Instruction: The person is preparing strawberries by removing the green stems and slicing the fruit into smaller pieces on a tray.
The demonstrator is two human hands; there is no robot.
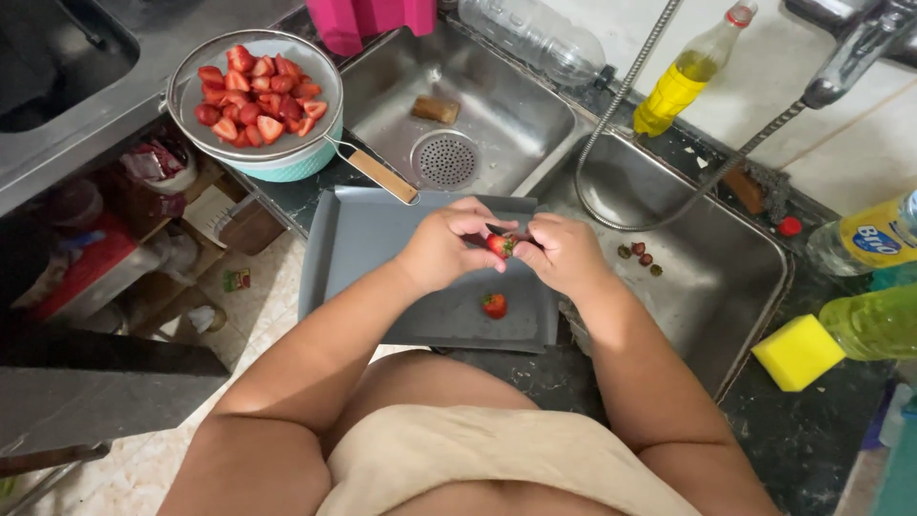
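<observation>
Strawberry (500,246) sits pinched in the left hand (445,250) over the grey tray (382,248) on the counter, while the right hand (565,253) has its grip closed on a small dark knife (499,230) set against the fruit. Judging by the strainer (191,124) at far left, heaped with cut strawberries (256,96), most of the cutting looks done. One piece (494,305) lies on the tray, and trimmed tops (638,253) lie in the sink (726,287) to the right.
</observation>
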